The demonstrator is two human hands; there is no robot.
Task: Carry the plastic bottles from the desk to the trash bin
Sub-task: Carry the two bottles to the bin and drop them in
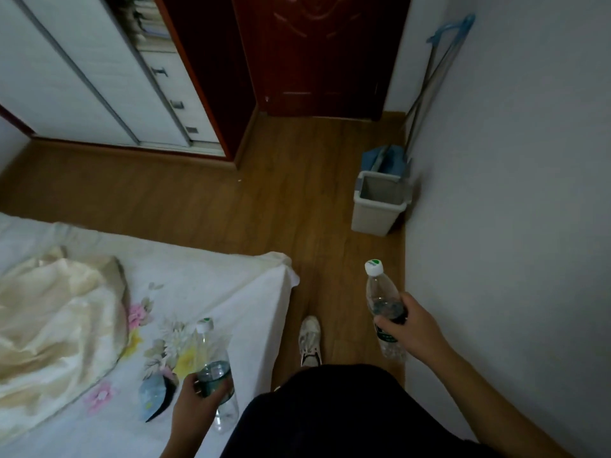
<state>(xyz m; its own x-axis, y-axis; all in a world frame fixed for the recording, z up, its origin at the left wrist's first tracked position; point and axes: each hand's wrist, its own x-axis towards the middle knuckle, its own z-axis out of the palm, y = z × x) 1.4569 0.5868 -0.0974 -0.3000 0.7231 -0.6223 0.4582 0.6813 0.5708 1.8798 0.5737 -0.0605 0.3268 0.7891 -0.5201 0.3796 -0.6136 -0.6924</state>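
Note:
I hold one clear plastic bottle in each hand, both with white caps marked green and dark labels. My left hand (195, 396) grips the left bottle (211, 348) around its label, over the corner of the bed. My right hand (410, 325) grips the right bottle (380, 292) at its middle, above the wooden floor next to the wall. The trash bin (360, 214), a pale open plastic bin with nothing visible inside, stands on the floor ahead of the right bottle, against the right wall.
A bed (231, 285) with a floral sheet and a cream blanket (56, 312) fills the left. A mop and blue bucket (385, 160) stand behind the bin. A dark red door (324, 54) and a white wardrobe (99, 71) lie ahead. My shoe (310, 338) is on the floor strip.

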